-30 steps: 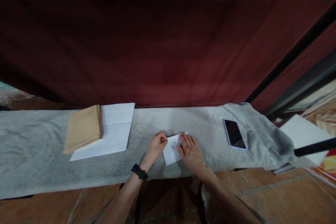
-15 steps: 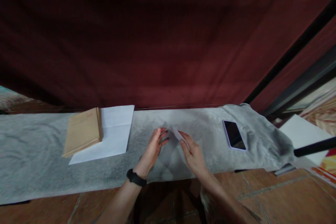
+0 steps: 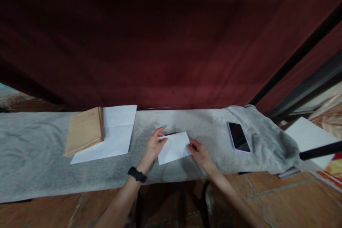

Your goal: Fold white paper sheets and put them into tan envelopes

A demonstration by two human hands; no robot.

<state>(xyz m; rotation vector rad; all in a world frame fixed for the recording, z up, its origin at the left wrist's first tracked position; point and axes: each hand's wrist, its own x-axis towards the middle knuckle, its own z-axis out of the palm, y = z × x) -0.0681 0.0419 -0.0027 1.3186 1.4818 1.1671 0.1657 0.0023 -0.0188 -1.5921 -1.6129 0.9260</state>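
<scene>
A small folded white paper (image 3: 173, 147) lies on the grey cloth (image 3: 40, 164) in front of me. My left hand (image 3: 154, 146), with a black watch on the wrist, pinches the paper's left edge. At the paper's right edge, my right hand (image 3: 199, 151) grips it with closed fingers. The paper looks flat, slightly tilted, between both hands.
To the left lie a larger white sheet (image 3: 114, 135) and a stack of tan envelopes (image 3: 84, 131) partly on it. A dark phone (image 3: 238, 136) rests on the cloth to the right. A dark red curtain (image 3: 160, 42) hangs behind. A white board (image 3: 307, 135) and black bar (image 3: 320, 149) are far right.
The folded paper was pressed flat, then lifted and turned edge-on between my hands. Now it lies wider side out, held at both ends.
</scene>
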